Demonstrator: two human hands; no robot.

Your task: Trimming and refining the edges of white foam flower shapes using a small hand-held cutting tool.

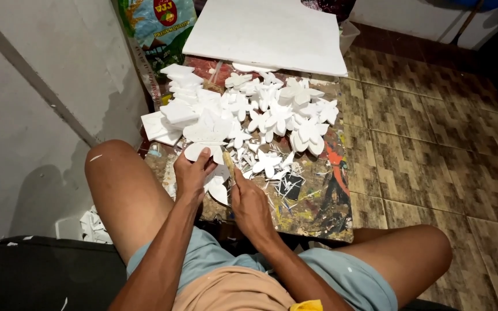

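the person sits on the floor with knees spread, both hands over a low paint-stained counter (318, 213). the left hand (191, 173) presses down on a white foam shape (203, 151) at the near left part of the counter, fingers curled over its edge, so its grip is closed on the foam. the right hand (249, 204) is just beside it, closed around a knife (228, 164) with a yellowish handle, whose tip meets the foam shape between the two hands; the blade itself is too small to make out. beyond the hands, a heap of white foam flowers (286, 112) covers the middle of the counter, with thin foam slivers (278, 173) scattered near the right hand. a stack of square foam pieces (180, 95) lies at the far left of the heap. a large white foam sheet (269, 34) rests across the far end of the counter. a printed sack (157, 29) leans against the grey wall (41, 103) at the left, and brown patterned tiles (433, 126) cover the floor to the right.
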